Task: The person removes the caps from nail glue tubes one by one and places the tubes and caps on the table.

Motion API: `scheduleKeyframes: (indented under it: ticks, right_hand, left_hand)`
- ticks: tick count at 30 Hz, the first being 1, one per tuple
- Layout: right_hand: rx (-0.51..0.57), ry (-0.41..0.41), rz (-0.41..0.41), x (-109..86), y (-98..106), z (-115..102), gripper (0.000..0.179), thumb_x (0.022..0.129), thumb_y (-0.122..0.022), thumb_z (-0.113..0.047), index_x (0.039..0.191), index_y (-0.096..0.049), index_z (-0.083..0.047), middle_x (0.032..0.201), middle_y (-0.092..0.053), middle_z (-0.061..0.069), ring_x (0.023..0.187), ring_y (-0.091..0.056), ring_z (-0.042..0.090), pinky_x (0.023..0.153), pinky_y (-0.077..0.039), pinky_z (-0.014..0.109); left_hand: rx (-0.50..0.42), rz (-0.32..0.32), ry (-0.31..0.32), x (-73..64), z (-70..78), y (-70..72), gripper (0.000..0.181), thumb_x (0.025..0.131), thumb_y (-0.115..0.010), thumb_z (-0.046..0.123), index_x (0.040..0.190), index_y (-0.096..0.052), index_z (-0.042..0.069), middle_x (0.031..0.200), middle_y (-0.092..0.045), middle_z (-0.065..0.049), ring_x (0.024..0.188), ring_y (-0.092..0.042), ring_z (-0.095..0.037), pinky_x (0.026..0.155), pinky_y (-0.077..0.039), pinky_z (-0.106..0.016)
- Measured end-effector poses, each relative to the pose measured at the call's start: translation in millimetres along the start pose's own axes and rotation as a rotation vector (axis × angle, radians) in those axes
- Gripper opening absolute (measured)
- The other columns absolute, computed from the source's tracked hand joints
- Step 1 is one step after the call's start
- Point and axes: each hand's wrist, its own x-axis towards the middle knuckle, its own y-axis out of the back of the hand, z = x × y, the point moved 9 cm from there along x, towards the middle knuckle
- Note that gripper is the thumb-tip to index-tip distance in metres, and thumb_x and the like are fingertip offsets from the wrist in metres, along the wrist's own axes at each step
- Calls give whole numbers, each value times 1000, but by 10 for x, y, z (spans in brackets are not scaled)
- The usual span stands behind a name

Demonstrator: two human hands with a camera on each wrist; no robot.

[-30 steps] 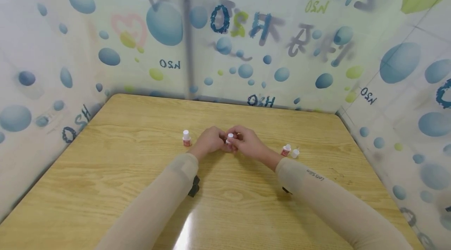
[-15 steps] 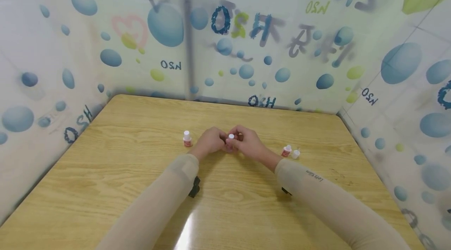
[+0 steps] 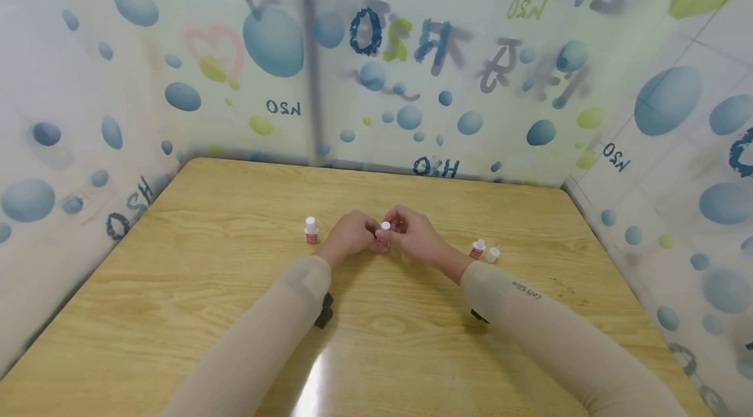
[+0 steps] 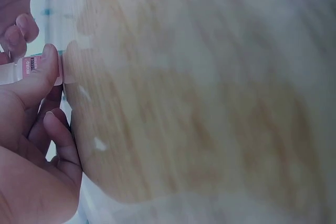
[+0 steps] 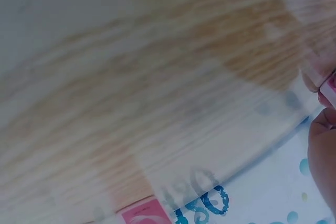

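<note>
Left hand (image 3: 353, 234) pinches pink-labelled bottle (image 4: 26, 67) upright between hands, likely bracing it; right hand (image 3: 415, 234) grips white cap (image 3: 385, 225), likely for twist leverage. Second bottle (image 3: 312, 232) stands left of left hand.

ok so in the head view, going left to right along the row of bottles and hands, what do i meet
Standing white-capped bottle → left hand → held bottle → right hand → another small bottle → small white piece, perhaps a loose cap.
</note>
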Motion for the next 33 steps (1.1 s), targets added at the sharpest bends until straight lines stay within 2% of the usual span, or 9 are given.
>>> scheduleKeyframes:
  ticks: [5,9,12,17,23,27,33]
  right_hand:
    - [21,27,-17,-14,-5,-33,18,103,-71,-16,119,-67,-9,104,-65,8,90,-58,19,77,-49,27]
    - [34,64,-41,-29,-12,-61,19,105,-67,-10,124,-68,-7,113,-67,11,98,-63,19,84,-54,28]
    - [47,61,-43,-29,-20,-58,21,105,-68,-12,125,-68,-7,110,-66,10,95,-63,18,79,-54,27]
    - [44,15,-13,-23,-27,-30,23,102,-75,-20,120,-67,-8,98,-62,7,83,-59,14,65,-47,25]
    - [50,5,-1,-26,-33,-29,15,103,-73,-17,114,-67,-9,97,-62,7,77,-58,15,62,-45,25]
    - [68,42,-37,-21,-51,-38,15,105,-68,-12,119,-69,-7,105,-66,11,77,-59,17,66,-48,26]
    - [65,75,-77,-10,-55,-42,22,106,-66,-11,127,-69,-6,122,-69,15,93,-65,19,77,-54,27]
  left_hand:
    - [14,3,3,4,6,0,21,87,-90,26,102,-85,13,105,-82,-1,96,-62,-17,101,-52,-40]
    - [6,9,4,8,8,2,19,87,-90,25,101,-85,13,102,-82,0,93,-61,-17,98,-52,-39]
    - [1,8,2,3,9,2,19,86,-91,26,100,-85,14,102,-82,0,93,-61,-17,99,-52,-40]
    - [7,8,6,4,-9,22,20,87,-90,29,101,-85,15,105,-82,0,97,-63,-17,104,-52,-42]
    - [8,5,4,-9,7,24,20,86,-91,25,101,-85,14,106,-82,-1,98,-64,-17,105,-52,-42]
    - [8,2,9,-27,23,24,19,85,-92,24,99,-85,13,102,-82,-1,94,-62,-16,100,-53,-40]
    - [8,14,-3,-15,29,21,18,85,-91,24,98,-84,13,98,-82,-1,90,-60,-16,95,-52,-37]
